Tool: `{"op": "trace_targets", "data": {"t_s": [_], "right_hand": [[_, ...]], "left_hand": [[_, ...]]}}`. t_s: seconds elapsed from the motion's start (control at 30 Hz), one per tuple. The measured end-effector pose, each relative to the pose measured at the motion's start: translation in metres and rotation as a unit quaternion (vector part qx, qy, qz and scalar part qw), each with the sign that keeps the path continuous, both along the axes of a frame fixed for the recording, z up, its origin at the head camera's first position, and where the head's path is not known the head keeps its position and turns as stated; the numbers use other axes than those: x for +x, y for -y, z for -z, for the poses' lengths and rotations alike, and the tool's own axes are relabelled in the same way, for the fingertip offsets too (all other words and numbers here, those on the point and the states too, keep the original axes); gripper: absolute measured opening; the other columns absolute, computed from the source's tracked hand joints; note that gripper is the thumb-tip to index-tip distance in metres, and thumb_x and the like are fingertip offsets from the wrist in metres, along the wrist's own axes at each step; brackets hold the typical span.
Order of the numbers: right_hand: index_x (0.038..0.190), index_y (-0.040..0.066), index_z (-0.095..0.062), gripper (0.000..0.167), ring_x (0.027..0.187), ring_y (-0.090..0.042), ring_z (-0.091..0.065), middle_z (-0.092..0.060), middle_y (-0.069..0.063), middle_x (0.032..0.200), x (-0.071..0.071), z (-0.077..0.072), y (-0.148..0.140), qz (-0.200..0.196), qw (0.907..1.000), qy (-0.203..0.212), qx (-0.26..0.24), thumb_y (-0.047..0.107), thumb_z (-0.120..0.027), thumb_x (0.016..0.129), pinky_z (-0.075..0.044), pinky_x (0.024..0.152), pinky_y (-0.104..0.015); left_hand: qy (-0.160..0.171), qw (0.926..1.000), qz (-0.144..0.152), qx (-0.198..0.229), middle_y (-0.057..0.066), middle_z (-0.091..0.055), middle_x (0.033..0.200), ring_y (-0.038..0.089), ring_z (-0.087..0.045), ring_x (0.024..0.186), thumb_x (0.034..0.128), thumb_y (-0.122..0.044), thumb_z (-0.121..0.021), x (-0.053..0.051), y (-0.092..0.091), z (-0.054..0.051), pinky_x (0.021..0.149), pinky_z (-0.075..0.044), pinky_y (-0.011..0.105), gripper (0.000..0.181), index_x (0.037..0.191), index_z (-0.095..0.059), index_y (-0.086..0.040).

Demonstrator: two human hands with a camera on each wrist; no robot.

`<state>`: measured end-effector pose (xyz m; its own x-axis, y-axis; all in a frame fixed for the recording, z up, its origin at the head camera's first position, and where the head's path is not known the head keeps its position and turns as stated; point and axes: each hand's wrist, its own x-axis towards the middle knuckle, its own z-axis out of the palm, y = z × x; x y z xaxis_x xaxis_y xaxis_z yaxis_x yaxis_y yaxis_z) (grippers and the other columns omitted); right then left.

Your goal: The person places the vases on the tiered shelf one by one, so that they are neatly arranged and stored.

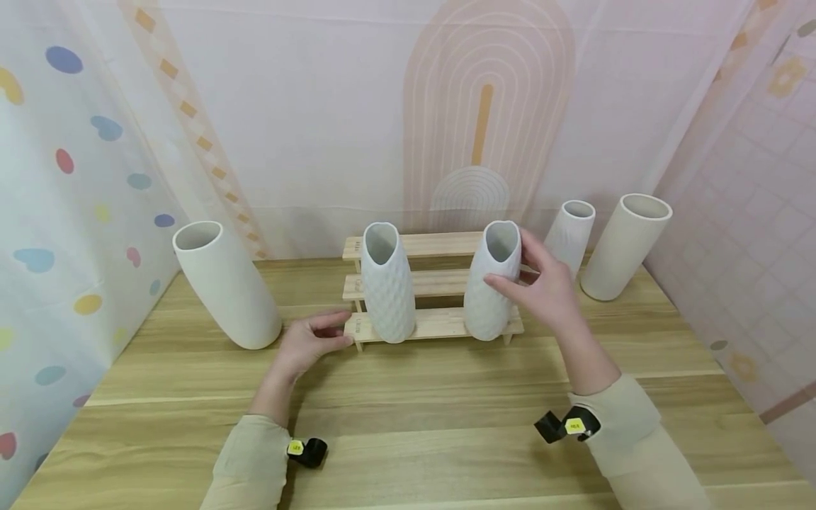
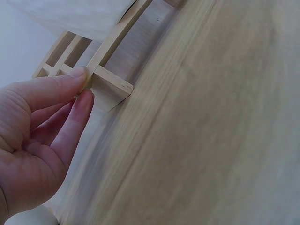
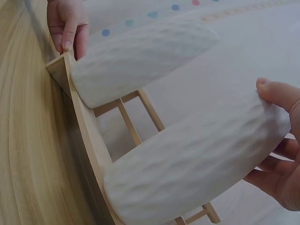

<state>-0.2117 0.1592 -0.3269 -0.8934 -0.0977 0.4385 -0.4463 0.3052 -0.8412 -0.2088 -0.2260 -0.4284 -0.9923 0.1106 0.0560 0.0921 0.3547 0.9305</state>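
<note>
Two white textured vases stand upright on the lowest step of a three-tier wooden shelf. My right hand grips the right textured vase near its top, thumb in front and fingers behind; the right wrist view shows its base on the step. The left textured vase stands toward the step's left end, with no hand on it. My left hand pinches the left end of that lowest step between thumb and fingers, as the left wrist view shows closely.
A tall smooth white vase stands to the left of the shelf. At the back right are a slim white vase and a wider cylindrical one. Patterned cloth hangs behind the wooden table.
</note>
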Motion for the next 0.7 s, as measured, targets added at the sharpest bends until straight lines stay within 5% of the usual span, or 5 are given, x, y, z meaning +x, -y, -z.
{"op": "trace_targets", "data": {"t_s": [0.7], "right_hand": [[0.146,0.017,-0.050,0.073,0.116,-0.024,-0.059,-0.062,-0.009,0.128,-0.010,0.000,0.016,-0.004,0.9998,-0.018,0.006,0.014,-0.084,0.081,-0.052,0.092,-0.046]], "left_hand": [[0.000,0.9999,-0.006,-0.014,0.018,-0.058,0.136,0.010,-0.064,0.095,0.0815,-0.009,-0.083,0.001,0.003,0.001,0.077,-0.053,0.019,0.050,0.128,-0.066,0.000]]}}
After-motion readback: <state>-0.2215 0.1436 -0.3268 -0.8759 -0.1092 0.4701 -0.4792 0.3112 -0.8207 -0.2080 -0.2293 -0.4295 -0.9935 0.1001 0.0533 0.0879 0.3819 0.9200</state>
